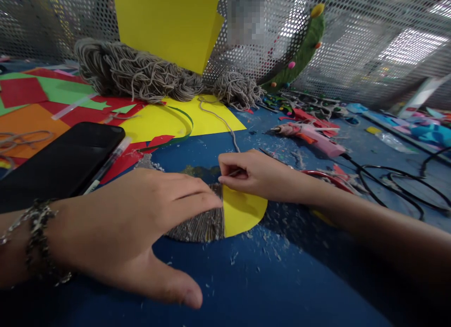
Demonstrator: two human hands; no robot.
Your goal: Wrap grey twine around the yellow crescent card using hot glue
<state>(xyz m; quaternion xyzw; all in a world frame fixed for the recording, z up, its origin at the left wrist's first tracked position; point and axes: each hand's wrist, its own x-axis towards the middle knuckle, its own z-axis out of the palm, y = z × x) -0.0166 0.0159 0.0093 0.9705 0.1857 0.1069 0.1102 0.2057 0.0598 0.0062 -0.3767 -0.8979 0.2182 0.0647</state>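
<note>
A rounded yellow paper piece (244, 212) lies on the blue table, its left part covered with side-by-side strands of grey yarn (200, 227). My left hand (141, 223) rests over the yarn-covered part, fingers stretched out and thumb apart on the near side. At the top edge of the bare yellow part, my right hand (243, 174) pinches a grey yarn strand (230, 132). That strand runs back across a yellow sheet towards the yarn heaps. Left-hand fingers hide part of the covered area.
Grey yarn skeins (137, 73) lie along the perforated metal screen. A pink glue gun (317, 138) with a black cable (391, 181) sits at right. A black phone (66, 158) and coloured paper sheets (63, 101) are at left. Red-handled scissors (326, 176) lie behind my right forearm.
</note>
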